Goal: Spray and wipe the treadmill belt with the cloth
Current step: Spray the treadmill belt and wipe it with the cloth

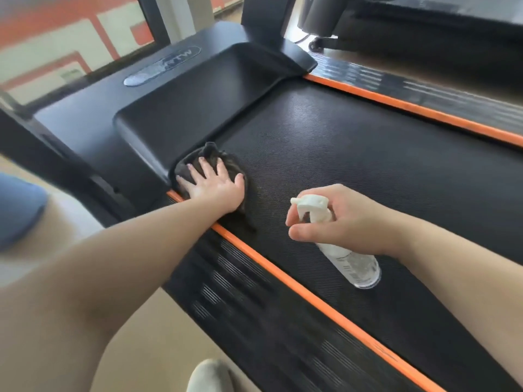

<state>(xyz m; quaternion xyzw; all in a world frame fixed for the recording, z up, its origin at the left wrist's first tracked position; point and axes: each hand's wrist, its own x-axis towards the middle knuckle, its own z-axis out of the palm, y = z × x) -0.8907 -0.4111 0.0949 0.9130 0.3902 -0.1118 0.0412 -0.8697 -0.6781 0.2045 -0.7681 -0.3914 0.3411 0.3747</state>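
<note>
Treadmill belt (pixel 353 154), black and finely textured, fills most of what I see from my remote seat. At the belt's head sits a smooth black motor cover (pixel 184 108). Orange strips (pixel 283 275) edge the belt on both sides, with ribbed black side rails (pixel 249 312) outside them. Pale floor (pixel 158 335) lies left of the belt, and a second dark machine (pixel 424 24) stands beyond its right rail. Past the belt's head I make out a blurred cream and orange wall (pixel 56 32).

The left hand (pixel 215 185) presses flat, fingers spread, on the dark cloth (pixel 206 157) at the belt's front left corner. The right hand (pixel 348 219) curls round the neck of a tilted clear spray bottle (pixel 351 261) over the belt's middle, its white nozzle toward the cloth.
</note>
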